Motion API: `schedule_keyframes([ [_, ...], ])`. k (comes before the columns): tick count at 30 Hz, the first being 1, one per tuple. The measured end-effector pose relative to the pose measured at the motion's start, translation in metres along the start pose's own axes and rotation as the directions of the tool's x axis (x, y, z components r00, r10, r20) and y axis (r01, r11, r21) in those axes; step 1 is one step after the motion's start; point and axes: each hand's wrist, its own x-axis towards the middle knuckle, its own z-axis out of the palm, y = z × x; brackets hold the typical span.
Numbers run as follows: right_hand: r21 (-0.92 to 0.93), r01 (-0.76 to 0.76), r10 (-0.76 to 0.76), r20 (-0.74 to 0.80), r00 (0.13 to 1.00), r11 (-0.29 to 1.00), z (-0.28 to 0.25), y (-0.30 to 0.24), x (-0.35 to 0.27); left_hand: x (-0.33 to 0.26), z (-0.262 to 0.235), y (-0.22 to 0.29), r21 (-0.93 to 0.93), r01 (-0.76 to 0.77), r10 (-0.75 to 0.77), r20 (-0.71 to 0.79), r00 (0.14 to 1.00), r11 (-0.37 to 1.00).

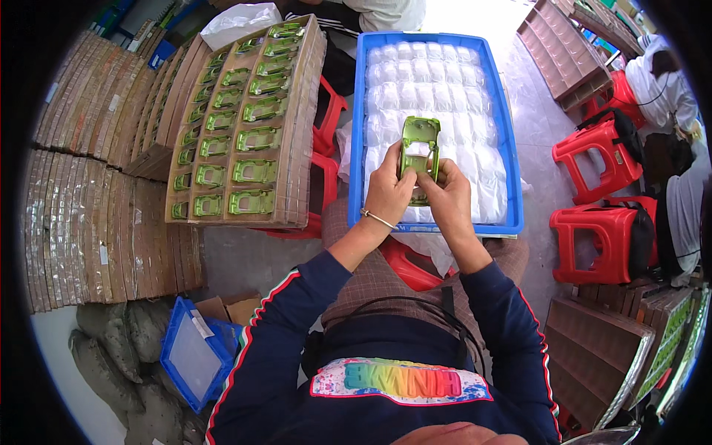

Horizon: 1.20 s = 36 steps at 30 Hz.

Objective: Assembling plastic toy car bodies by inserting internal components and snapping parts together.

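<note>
A green toy car body shell (421, 130) is held upright between my two hands, above the near part of a blue tray (516, 178). My left hand (390, 185) grips its left edge, thumb on the face of the shell. My right hand (449, 194) closes on its lower right side, thumb near the bottom. Rows of white wrapped pieces (423, 74) fill the tray under the shell. To the left, a brown compartment tray (302, 200) carries several green car shells (252, 170) like the one I hold.
Stacked brown trays (96, 222) line the left side. Red stools (604, 237) stand at the right, and another red stool (404, 271) is below the blue tray. Grey sacks (122, 348) and a blue crate (194, 352) lie at lower left. People in pale clothing (678, 200) sit at right.
</note>
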Motion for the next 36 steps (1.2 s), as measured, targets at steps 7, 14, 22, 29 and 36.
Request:
schedule_keyframes([
  [7, -0.075, 0.067, -0.066, 0.008, 0.998, 0.995, 0.005, -0.007, -0.003, 0.005, -0.001, -0.009, -0.076, 0.047, -0.048, -0.011, 0.999, 0.996],
  [14, -0.152, 0.059, -0.051, 0.058, 0.997, 0.987, 0.010, -0.008, 0.001, 0.006, -0.001, -0.030, -0.234, 0.032, -0.043, -0.040, 0.998, 0.972],
  [22, -0.140, 0.139, -0.140, 0.001, 0.990, 0.980, 0.019, 0.008, 0.007, 0.012, 0.000, -0.038, -0.236, 0.106, -0.124, -0.065, 0.990, 0.966],
  [29, -0.135, 0.098, -0.096, 0.017, 0.995, 0.986, 0.029, 0.013, 0.018, 0.023, -0.008, -0.046, -0.157, 0.173, -0.187, -0.080, 0.979, 0.972],
  [36, -0.009, 0.038, -0.038, 0.046, 0.998, 0.999, 0.037, 0.026, 0.030, 0.024, -0.009, -0.060, -0.198, 0.242, -0.264, -0.091, 0.960, 0.950],
])
